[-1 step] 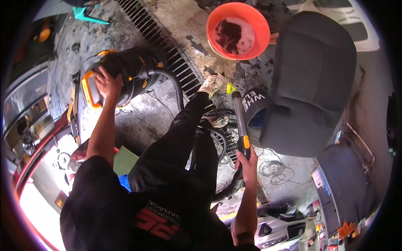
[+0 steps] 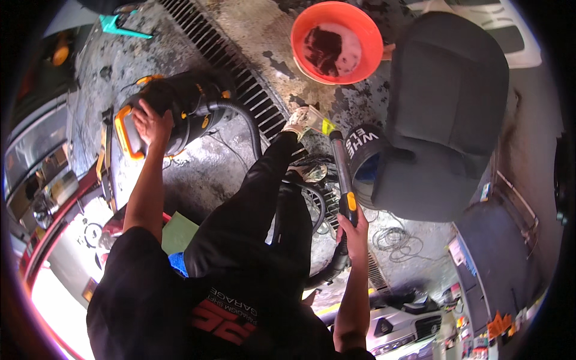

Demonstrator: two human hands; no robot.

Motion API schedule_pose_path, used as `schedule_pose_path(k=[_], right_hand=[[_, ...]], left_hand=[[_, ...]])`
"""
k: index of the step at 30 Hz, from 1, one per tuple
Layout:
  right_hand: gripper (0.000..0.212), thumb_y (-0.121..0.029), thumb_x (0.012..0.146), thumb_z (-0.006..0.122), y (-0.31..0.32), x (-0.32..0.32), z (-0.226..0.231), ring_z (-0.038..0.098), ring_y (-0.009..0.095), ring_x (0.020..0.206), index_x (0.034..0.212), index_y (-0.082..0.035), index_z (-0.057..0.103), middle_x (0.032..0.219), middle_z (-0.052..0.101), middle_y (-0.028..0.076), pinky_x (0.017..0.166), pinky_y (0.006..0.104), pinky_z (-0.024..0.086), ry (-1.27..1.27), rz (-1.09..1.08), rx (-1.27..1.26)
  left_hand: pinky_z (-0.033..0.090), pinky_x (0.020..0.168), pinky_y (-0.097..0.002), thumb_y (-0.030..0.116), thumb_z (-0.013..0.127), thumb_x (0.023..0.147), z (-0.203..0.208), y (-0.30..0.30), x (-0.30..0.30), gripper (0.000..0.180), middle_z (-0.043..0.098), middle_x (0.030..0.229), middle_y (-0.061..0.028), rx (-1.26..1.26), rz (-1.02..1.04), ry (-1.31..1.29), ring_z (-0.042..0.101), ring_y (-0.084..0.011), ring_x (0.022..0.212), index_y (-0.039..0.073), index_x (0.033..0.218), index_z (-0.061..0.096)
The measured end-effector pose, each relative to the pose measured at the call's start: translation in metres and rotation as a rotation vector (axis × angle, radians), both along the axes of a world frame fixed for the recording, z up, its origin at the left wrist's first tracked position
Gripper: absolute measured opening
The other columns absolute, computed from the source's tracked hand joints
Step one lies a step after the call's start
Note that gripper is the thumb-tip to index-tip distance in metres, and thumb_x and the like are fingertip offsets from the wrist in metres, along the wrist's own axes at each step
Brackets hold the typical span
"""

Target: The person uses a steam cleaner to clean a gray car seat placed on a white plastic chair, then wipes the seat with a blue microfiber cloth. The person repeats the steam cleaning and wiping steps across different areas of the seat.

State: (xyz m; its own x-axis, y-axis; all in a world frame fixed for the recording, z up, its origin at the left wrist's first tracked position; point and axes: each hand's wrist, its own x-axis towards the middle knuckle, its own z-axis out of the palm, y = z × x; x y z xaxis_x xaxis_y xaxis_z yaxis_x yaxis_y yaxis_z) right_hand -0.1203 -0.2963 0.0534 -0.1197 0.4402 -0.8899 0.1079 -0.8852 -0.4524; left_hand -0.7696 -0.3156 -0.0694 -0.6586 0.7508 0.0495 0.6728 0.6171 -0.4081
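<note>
Gripping the wand (image 2: 342, 165), right fingers (image 2: 360, 223) sit at 4 o'clock. Left fingers (image 2: 144, 117) splay over the vacuum (image 2: 187, 108) at 10 o'clock

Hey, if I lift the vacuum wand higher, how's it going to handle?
The wand should stay stiff, being a straight tube. It looks slim, so it's probably light for its length. The ribbed black hose below your right hand curves sharply, so it will likely flex and drag along.
</note>
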Motion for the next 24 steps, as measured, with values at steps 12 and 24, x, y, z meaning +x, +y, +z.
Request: schedule_pose_path(k=[12,24], right_hand=[[0.093,-0.014,0.096,0.079,-0.006,-0.024,-0.131,0.058,0.012,0.059,0.172,-0.015,0.026,0.077,0.063,0.003,0.054,0.0308,0.049,-0.082,0.055,0.101],[0.098,-0.024,0.098,0.080,-0.020,-0.008,-0.297,0.073,0.034,0.112,0.174,-0.021,0.019,0.144,0.065,0.024,0.097,0.0444,0.056,-0.292,0.319,0.224]], left_hand=[[0.035,0.127,-0.0562,0.074,0.073,0.088,0.005,0.007,-0.009,0.119,0.035,0.165,-0.0384,-0.099,-0.052,0.039,0.038,-0.0534,0.153,0.007,0.172,0.022],[0.035,0.126,-0.0548,0.031,0.082,0.096,-0.019,0.086,0.161,0.085,0.032,0.172,-0.0251,0.042,-0.515,-0.632,0.032,-0.0454,0.159,0.007,0.166,0.038]])
